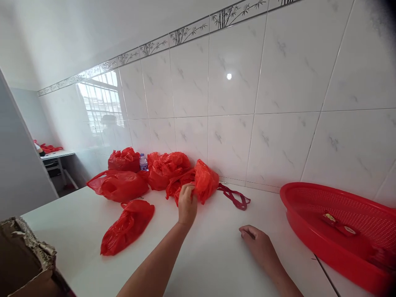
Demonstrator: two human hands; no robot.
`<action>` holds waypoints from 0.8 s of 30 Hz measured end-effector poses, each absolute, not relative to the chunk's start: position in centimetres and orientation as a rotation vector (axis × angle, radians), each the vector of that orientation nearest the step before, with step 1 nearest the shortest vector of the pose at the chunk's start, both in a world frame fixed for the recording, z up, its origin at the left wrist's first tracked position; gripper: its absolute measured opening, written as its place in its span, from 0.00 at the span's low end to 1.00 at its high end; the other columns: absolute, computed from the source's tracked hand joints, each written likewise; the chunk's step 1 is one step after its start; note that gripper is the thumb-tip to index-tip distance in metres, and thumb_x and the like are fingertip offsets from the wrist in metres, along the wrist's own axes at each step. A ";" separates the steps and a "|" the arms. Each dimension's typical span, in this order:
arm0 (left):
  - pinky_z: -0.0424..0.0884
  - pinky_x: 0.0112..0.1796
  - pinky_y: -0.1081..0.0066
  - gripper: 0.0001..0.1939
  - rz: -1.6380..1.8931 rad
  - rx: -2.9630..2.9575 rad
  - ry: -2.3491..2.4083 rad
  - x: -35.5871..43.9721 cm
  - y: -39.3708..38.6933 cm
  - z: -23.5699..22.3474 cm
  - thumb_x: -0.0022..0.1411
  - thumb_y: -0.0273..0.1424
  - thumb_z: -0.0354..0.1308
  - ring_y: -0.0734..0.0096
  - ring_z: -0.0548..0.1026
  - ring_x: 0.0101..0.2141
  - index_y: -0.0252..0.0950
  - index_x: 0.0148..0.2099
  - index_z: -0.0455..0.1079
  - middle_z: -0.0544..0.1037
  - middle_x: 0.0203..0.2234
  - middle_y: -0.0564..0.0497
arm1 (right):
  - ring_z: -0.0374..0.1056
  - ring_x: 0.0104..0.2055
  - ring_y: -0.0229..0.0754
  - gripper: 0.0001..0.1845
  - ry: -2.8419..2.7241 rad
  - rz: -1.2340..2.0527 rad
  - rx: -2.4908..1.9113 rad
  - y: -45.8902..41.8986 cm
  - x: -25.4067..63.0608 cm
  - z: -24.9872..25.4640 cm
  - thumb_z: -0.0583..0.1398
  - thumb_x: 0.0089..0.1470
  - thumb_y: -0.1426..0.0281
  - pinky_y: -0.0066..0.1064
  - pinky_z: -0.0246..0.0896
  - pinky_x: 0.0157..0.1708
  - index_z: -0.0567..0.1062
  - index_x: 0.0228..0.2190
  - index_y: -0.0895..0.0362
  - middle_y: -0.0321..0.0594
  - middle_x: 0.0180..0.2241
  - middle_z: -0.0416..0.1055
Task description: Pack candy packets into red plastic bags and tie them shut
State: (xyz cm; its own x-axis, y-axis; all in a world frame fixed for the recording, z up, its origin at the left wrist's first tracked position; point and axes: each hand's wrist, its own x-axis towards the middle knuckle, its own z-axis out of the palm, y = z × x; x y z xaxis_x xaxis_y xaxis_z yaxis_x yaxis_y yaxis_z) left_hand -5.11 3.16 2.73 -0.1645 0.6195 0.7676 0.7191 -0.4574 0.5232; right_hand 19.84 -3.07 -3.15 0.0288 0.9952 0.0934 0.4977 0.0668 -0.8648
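Note:
My left hand (187,204) reaches across the white table (213,247) to the wall side. Its fingers are closed on a thin red plastic bag (206,181) that bulges up beside them. My right hand (256,241) rests low over the table to the right, fingers curled in with the thumb tip against them, and nothing shows in it. A dark red strap loop (235,197) lies between the bag and my right hand. More red plastic bags (168,167) are heaped against the wall, and a crumpled red bag (128,227) lies to the left of my left arm.
A red perforated plastic basket (309,222) with a few small red packets (349,229) stands at the right. At the lower left is a torn cardboard box (40,247). A water bottle (143,162) stands among the bags. The tiled wall (230,95) bounds the table's far side.

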 end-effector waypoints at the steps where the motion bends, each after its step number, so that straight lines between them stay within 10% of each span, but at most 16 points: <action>1: 0.67 0.47 0.64 0.13 -1.696 -2.045 -1.498 -4.3 2.2 2.0 0.56 0.20 0.45 0.66 0.68 0.48 0.38 0.39 0.67 0.70 0.45 0.46 | 0.68 0.37 0.46 0.17 -1.549 0.826 -1.498 -3.2 19.7 -3.0 0.53 0.51 0.55 0.33 0.60 0.37 0.75 0.29 0.53 0.37 0.31 0.74; 11: 0.68 0.45 0.62 0.17 -0.956 -2.898 -0.875 1.4 -3.0 -3.0 0.50 0.16 0.45 0.62 0.70 0.44 0.38 0.37 0.68 0.74 0.38 0.46 | 0.68 0.30 0.43 0.18 -0.974 1.480 -0.876 -3.4 18.0 -2.2 0.67 0.39 0.63 0.32 0.64 0.29 0.75 0.35 0.55 0.40 0.30 0.74; 17: 0.62 0.28 0.72 0.12 -0.986 -2.861 -1.229 -1.0 -1.5 -3.0 0.46 0.17 0.46 0.68 0.69 0.28 0.38 0.28 0.63 0.70 0.26 0.51 | 0.67 0.28 0.36 0.14 -0.710 1.321 -0.901 -2.3 20.8 -3.2 0.67 0.36 0.71 0.27 0.64 0.28 0.73 0.29 0.56 0.34 0.27 0.72; 24: 0.65 0.40 0.61 0.10 -1.244 -2.710 -1.382 -2.2 -1.5 -1.7 0.53 0.37 0.59 0.59 0.71 0.36 0.37 0.36 0.66 0.74 0.33 0.47 | 0.69 0.34 0.36 0.13 -0.652 1.273 -0.770 -2.4 22.7 -3.3 0.67 0.41 0.69 0.28 0.65 0.33 0.73 0.32 0.52 0.33 0.32 0.73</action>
State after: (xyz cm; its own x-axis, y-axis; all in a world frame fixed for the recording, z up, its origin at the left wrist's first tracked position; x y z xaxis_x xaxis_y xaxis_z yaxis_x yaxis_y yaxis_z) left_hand -2.19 -1.46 -1.66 0.3631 0.7448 0.5599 0.6351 -0.6375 0.4361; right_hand 22.65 -2.43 -3.30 0.1832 0.9830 0.0090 -0.5821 0.1158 -0.8048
